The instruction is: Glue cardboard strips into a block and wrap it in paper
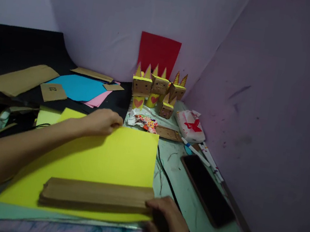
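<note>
Folded brown cardboard strip [95, 196] lies flat on the yellow sheet [98, 158], near its front edge, long axis running L-R across the view, roughly parallel to the sheet's near edge. Right hand [169, 228] is at the strip's right end, fingers resting on/against that end, not closed round it; palm down, looks like pressing rather than a full grip. Left hand [102, 121] is well apart from the strip, at the sheet's far edge, flat on the paper w/ fingers curled over the top edge, pinning it. So right hand is the nearer one; the strip stretches away from it to the left, under the left forearm. Phone [208, 189] lies on the surface just right of the sheet; black cable [167, 176] runs between them.
</note>
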### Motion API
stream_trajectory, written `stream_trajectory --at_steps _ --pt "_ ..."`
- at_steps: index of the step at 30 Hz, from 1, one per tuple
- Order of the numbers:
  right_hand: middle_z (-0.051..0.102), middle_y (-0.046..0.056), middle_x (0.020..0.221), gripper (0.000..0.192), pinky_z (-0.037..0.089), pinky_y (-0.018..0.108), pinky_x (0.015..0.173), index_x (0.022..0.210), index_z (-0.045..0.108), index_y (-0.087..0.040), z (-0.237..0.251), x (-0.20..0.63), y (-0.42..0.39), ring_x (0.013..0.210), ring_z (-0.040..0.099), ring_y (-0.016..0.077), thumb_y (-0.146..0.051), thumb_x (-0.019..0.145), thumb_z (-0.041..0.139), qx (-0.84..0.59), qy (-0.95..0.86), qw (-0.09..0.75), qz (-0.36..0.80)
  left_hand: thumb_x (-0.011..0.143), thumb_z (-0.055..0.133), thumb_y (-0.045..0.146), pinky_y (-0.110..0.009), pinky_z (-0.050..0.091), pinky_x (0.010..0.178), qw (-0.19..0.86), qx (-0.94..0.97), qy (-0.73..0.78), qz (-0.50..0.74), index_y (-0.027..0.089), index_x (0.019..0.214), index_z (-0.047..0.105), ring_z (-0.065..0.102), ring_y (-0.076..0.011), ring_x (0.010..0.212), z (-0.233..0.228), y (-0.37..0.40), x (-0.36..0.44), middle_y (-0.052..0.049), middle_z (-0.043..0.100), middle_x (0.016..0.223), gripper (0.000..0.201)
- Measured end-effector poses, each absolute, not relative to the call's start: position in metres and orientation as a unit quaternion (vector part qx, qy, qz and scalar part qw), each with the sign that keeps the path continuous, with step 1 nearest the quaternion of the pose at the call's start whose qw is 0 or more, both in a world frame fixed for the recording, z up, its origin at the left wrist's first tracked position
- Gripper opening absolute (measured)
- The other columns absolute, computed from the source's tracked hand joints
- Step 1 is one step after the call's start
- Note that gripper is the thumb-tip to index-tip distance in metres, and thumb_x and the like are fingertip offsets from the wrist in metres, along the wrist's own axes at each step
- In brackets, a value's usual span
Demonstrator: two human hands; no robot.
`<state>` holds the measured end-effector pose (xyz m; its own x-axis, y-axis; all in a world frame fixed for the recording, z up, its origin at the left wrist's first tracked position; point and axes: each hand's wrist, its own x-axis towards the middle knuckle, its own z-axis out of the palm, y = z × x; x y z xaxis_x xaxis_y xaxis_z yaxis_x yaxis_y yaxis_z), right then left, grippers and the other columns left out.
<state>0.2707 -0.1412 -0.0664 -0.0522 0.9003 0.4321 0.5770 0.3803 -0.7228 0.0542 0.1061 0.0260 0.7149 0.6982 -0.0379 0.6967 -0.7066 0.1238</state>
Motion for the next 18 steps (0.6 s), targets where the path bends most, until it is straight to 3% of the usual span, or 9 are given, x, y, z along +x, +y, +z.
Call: stream_trajectory --at_steps 5,9,11,15,18 --pt "0.068 0.004 0.092 0.026 0.052 0.031 0.074 0.099 0.061 -0.024 -0.050 0.260 -0.085 0.084 0.064 0.0190 -0.012 0.077 0.060 -0.528 -0.689 0.439 0.229 0.088 0.058 0.034 -0.040 0.050 0.083 0.035 0.897 0.438 0.042 0.016 0.097 0.064 0.063 -0.0223 0.092 0.040 0.134 0.039 -0.006 0.067 0.098 0.022" --pt "0.069 0.004 0.093 0.024 0.052 0.032 0.073 0.097 0.062 -0.023 -0.051 0.257 -0.072 0.084 0.065 0.0194 -0.014 0.075 0.062 -0.541 -0.675 0.433 0.253 0.086 0.048 0.033 -0.038 0.049 0.081 0.035 0.884 0.453 0.110 0.016 0.117 0.059 0.063 -0.0272 0.097 0.035 0.098 0.018 -0.014 0.060 0.121 0.038" --pt "0.069 0.004 0.093 0.023 0.053 0.031 0.074 0.097 0.062 -0.023 -0.053 0.257 -0.076 0.085 0.065 0.0193 -0.015 0.076 0.062 -0.546 -0.666 0.437 0.260 0.085 0.049 0.046 -0.032 0.051 0.079 0.062 0.889 0.432 0.138 0.020 0.119 0.057 0.064 -0.0223 0.092 0.031 0.062 0.000 -0.008 0.063 0.118 0.043" --pt "0.068 0.003 0.093 0.024 0.052 0.029 0.074 0.100 0.060 -0.024 -0.055 0.258 -0.084 0.084 0.065 0.0179 -0.017 0.078 0.063 -0.550 -0.660 0.439 0.264 0.085 0.058 0.042 -0.029 0.046 0.098 0.129 0.904 0.358 0.197 0.037 0.123 0.053 0.052 -0.0221 0.122 0.014 0.007 -0.045 0.001 0.055 0.134 0.039" --pt "0.066 0.003 0.097 0.027 0.050 0.032 0.080 0.103 0.058 -0.025 -0.055 0.258 -0.091 0.091 0.063 0.0193 -0.017 0.078 0.064 -0.549 -0.669 0.440 0.241 0.080 0.065 0.043 -0.030 0.047 0.098 0.168 0.883 0.390 0.202 0.036 0.124 0.053 0.053 -0.0234 0.121 -0.004 0.002 -0.068 -0.001 0.057 0.131 0.047"
